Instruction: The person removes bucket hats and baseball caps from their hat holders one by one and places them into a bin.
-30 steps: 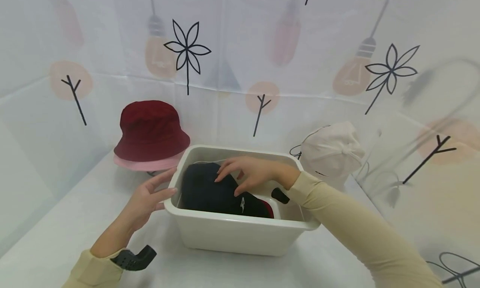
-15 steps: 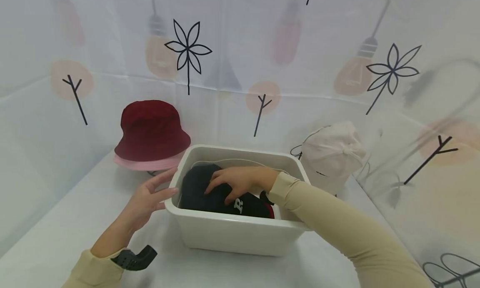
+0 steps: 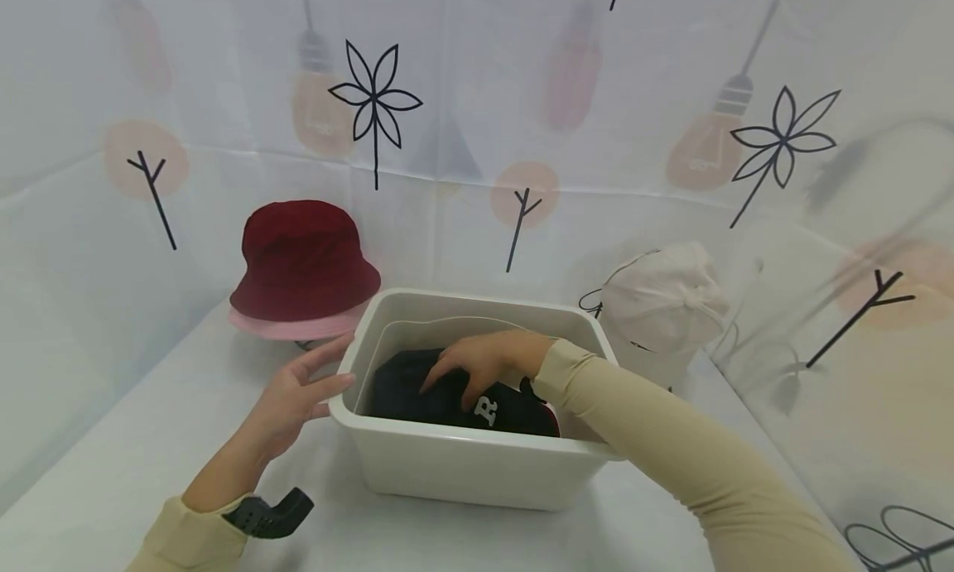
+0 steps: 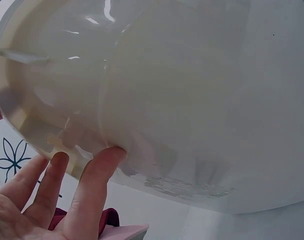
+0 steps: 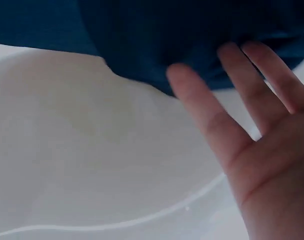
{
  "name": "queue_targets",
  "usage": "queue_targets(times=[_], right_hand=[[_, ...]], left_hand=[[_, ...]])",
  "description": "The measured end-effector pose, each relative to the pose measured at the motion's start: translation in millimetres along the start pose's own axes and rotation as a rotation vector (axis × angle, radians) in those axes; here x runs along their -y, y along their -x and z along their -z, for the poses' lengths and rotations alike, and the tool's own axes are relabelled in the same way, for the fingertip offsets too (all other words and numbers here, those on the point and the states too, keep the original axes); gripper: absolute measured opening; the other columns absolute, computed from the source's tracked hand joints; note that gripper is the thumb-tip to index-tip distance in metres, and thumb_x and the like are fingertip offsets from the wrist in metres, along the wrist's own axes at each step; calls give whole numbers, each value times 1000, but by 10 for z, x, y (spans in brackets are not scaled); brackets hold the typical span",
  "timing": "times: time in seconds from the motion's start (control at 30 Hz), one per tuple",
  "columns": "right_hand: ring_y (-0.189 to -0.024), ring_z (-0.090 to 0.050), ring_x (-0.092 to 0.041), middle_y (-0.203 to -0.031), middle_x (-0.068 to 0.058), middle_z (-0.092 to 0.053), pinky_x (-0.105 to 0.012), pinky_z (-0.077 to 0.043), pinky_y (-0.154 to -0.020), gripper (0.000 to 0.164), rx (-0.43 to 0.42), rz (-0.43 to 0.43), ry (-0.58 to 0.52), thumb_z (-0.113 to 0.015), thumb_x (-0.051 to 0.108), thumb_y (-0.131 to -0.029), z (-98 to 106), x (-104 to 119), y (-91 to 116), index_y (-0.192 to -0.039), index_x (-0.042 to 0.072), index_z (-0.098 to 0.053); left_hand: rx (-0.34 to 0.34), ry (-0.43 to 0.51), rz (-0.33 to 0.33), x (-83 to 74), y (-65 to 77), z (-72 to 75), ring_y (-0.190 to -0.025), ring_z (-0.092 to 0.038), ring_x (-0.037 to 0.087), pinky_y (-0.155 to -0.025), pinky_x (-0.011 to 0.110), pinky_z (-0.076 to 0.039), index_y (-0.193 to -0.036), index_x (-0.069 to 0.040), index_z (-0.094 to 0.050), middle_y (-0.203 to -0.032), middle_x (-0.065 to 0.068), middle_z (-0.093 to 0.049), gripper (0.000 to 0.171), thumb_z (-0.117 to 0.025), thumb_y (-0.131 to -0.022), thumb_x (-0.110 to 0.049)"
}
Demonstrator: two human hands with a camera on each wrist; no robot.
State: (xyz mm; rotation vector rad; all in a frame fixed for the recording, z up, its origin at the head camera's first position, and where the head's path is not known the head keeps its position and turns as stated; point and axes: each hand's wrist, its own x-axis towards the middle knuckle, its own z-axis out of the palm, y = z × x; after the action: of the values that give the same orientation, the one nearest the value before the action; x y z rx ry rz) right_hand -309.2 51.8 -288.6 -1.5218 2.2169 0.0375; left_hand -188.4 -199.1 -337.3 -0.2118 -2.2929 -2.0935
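Matte, dark navy fabric cap w/ white letter R (image 3: 447,410), domed, lies in glossy off-white rounded-rect. plastic bin (image 3: 477,473); long axis approx. lt–rt, crown lt, red-edged end rt & a bit nearer viewer. Rt hand (image 3: 492,361): open, fingers extended, touching cap. Lt hand (image 3: 298,398): also open, fingers straight vs. bin's smooth lt end. Maroon cloth bucket hat (image 3: 305,266), flared brim, behind-lt of bin.

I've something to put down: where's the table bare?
Bare table: in front of the white tub, and left of the left hand. Crowded: near the red hat, and inside the tub, around right hand and dark cap.
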Motion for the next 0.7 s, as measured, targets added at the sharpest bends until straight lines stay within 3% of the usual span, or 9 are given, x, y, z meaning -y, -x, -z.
queue_targets(times=[0.33,0.53,0.7], right_hand=[[-124,-43,-21,-136,-5,-46,-31,-36,-101,60,-116,50,-185,-73,11,-81,187,65,319,-135,10,-48],[-120,-47,-20,-135,-2,-48,-32,-37,-100,58,-235,98,-180,-72,16,-82,224,154,497,-134,9,-49],[-118,-48,-17,-134,-1,-49,-34,-42,-95,58,-365,90,-199,-72,21,-82,225,196,665,-134,10,-49]], left_hand=[[1,-16,6,-13,12,2,-123,-41,41,-85,49,-48,-144,-11,-34,-141,17,-35,64,-64,-88,-17],[3,-15,0,-6,12,0,-122,-42,40,-84,47,-49,-144,-10,-34,-141,16,-36,64,-64,-88,-17],[0,-22,2,5,6,-7,-122,-43,40,-84,48,-49,-144,-10,-34,-140,16,-36,64,-64,-89,-18]])
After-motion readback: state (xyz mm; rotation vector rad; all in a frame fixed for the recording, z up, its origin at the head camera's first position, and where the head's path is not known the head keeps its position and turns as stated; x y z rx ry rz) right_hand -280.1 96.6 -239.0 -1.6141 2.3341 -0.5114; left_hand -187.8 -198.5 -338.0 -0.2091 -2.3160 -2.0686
